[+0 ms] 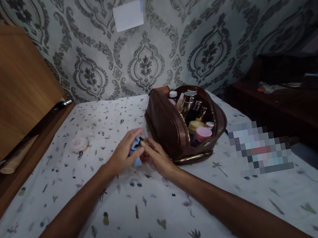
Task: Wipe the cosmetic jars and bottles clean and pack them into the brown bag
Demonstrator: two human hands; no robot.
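Two bare forearms (229,201) reach over a printed tablecloth (129,231). The left hand (122,152) grasps a blue cloth (136,162), left of an open brown bag (166,126) holding bottles (188,101) and jars (203,133). The right hand (159,158) meets the cloth; blur hides whether it grips. A round container (79,144) sits farther left.

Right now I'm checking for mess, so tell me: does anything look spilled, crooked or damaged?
No spill or damage stands out. The white card on the wall looks slightly crooked, its right end higher, perhaps the lens's doing. The blue thing between the left hand and right hand is too blurred to judge.
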